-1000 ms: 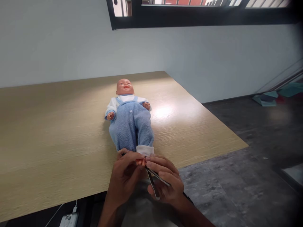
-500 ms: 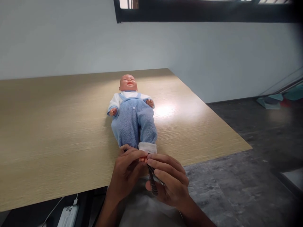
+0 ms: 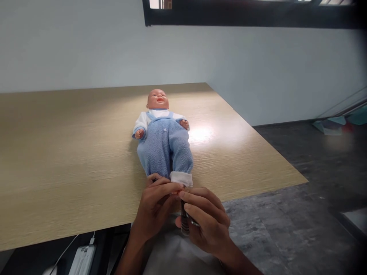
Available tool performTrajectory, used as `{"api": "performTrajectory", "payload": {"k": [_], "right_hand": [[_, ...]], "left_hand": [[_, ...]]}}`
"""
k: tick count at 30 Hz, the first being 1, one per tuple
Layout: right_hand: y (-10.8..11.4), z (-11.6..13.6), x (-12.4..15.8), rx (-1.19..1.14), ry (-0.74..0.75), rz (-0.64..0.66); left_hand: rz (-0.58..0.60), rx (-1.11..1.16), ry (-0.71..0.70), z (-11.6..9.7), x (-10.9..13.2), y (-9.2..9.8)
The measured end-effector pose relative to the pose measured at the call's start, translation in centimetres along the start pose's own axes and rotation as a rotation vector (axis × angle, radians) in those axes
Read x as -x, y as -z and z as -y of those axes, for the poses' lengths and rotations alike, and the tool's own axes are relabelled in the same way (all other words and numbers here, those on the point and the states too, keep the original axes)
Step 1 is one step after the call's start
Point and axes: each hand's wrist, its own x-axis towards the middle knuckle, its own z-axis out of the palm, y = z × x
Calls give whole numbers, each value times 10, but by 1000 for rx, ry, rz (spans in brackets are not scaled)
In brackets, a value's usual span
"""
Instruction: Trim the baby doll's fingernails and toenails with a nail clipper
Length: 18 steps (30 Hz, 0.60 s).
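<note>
A baby doll [image 3: 164,143] in a blue fleece romper with white sleeves lies on its back on the wooden table [image 3: 71,152], feet toward me at the table's near edge. My left hand [image 3: 155,210] is closed around the doll's foot just below the white trouser cuff. My right hand [image 3: 208,221] is closed on a small metal nail clipper [image 3: 185,223], whose tip sits at the doll's toes. The foot itself is almost fully hidden by my fingers.
The table's right edge drops to a dark grey floor [image 3: 301,214]. A white power strip with a cable [image 3: 82,259] lies under the table's near edge. Coloured items [image 3: 332,124] lie on the floor by the far right wall. A dark-framed window [image 3: 246,13] runs above.
The clipper's handles have closed together in my right hand. Both hands stay at the doll's foot; the view has shifted slightly.
</note>
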Motion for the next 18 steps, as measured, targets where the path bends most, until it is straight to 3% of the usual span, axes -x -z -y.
{"api": "performTrajectory", "payload": {"k": [7, 11, 18], "right_hand": [[-6, -7, 3, -182, -113, -230], [-7, -7, 3, -247, -111, -202], [-5, -3, 5, -355, -300, -151]], "left_hand": [[7, -1, -10, -3, -2, 0], [9, 11, 3, -4, -1, 0], [12, -9, 0, -4, 0, 0]]}}
